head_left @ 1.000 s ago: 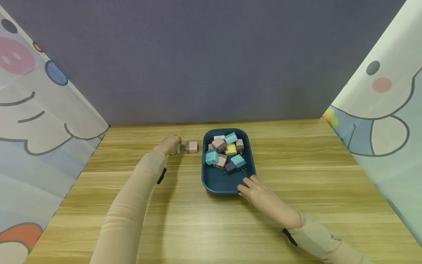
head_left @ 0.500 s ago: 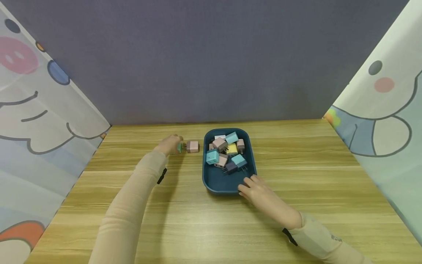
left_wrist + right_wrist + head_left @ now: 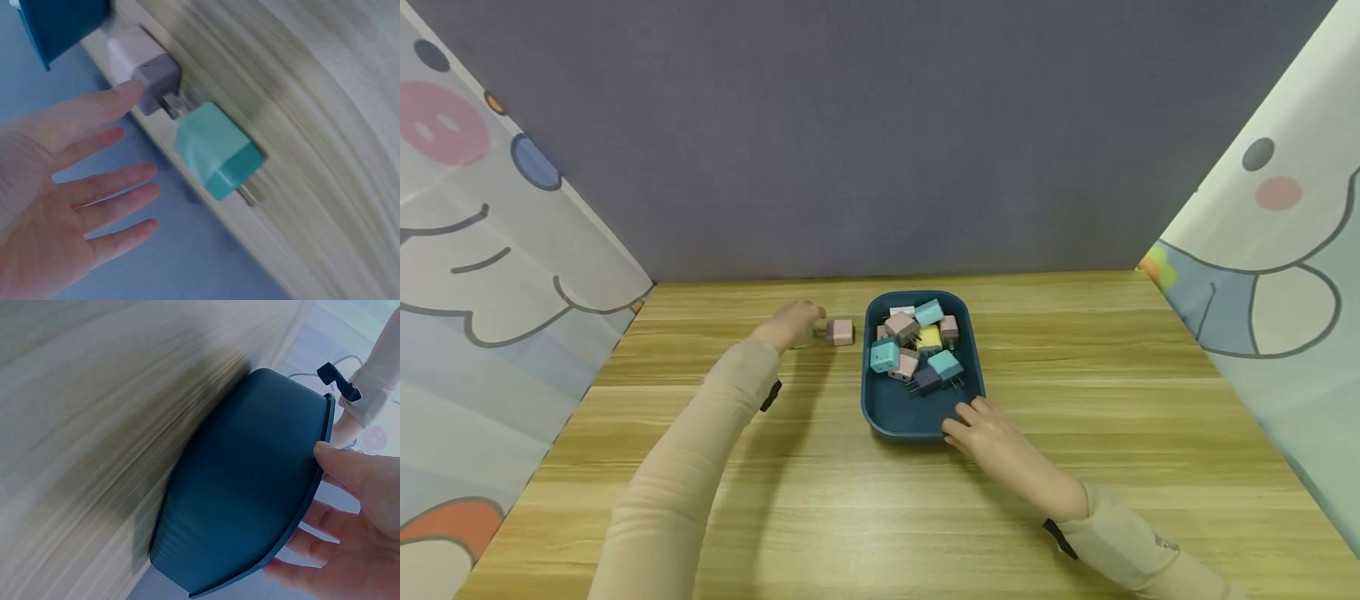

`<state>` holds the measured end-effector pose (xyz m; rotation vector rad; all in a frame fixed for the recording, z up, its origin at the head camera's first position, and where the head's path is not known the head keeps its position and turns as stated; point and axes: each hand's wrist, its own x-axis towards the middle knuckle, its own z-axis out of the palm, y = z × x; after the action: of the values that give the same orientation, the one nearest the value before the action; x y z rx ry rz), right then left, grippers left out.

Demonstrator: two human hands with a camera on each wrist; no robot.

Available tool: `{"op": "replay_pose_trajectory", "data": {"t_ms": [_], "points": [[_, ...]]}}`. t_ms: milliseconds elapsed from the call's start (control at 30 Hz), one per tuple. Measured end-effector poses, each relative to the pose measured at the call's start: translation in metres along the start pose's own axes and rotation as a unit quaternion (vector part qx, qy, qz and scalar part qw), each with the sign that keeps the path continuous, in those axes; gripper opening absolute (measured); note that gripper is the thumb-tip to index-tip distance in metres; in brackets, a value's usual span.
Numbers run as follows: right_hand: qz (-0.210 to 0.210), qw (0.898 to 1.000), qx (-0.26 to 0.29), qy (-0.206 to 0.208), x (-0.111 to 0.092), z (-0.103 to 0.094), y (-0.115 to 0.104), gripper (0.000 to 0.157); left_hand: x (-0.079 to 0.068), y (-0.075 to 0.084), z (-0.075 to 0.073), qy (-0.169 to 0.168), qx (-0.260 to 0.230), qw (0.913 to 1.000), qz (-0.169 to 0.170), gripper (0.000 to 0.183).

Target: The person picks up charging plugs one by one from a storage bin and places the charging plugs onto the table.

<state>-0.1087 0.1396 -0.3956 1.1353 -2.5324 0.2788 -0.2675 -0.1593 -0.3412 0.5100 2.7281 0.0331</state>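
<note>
My left hand (image 3: 94,194) has its fingers spread and holds nothing. Its thumb tip overlaps a pink charger plug (image 3: 144,65) with a mauve prong end in the left wrist view. Just beside that plug lies a green charger plug (image 3: 215,150) on the table, mostly covered by the hand in the head view. At the near right corner of a dark blue bin (image 3: 898,421), my right hand (image 3: 988,433) grips the rim. The right wrist view has the thumb against the outside of the rim, with the other fingers reaching over to the inner side.
Inside the bin are several charger plugs, among them a turquoise one (image 3: 884,355), a yellow one (image 3: 928,338) and a navy one (image 3: 925,381). A grey panel (image 3: 880,142) rises behind the wooden table (image 3: 1075,375); cartoon-printed sheets (image 3: 1262,208) flank it.
My left hand has shifted slightly right, toward the pink plug, covering more of the green one in the head view. The right hand stays on the bin's rim.
</note>
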Motion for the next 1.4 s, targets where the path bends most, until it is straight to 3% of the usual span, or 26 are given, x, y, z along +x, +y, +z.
{"op": "replay_pose_trajectory", "data": {"t_ms": [367, 667, 867, 1400], "points": [[-0.011, 1.000, -0.002, 0.026, 0.000, 0.002, 0.000, 0.012, -0.004, 0.014, -0.005, -0.001, 0.019, 0.9994, 0.029, 0.031], [-0.015, 0.999, -0.003, 0.033, -0.001, 0.003, 0.001, 0.012, -0.004, 0.025, -0.009, -0.010, 0.017, 0.9993, 0.032, 0.036], [-0.005, 1.000, -0.002, 0.017, 0.000, 0.003, 0.001, 0.011, -0.005, 0.036, -0.012, -0.022, 0.021, 0.9990, 0.033, 0.039], [-0.006, 1.000, 0.003, 0.019, 0.000, 0.000, 0.000, 0.012, -0.009, 0.058, -0.023, -0.002, 0.039, 0.9969, 0.068, 0.033]]}}
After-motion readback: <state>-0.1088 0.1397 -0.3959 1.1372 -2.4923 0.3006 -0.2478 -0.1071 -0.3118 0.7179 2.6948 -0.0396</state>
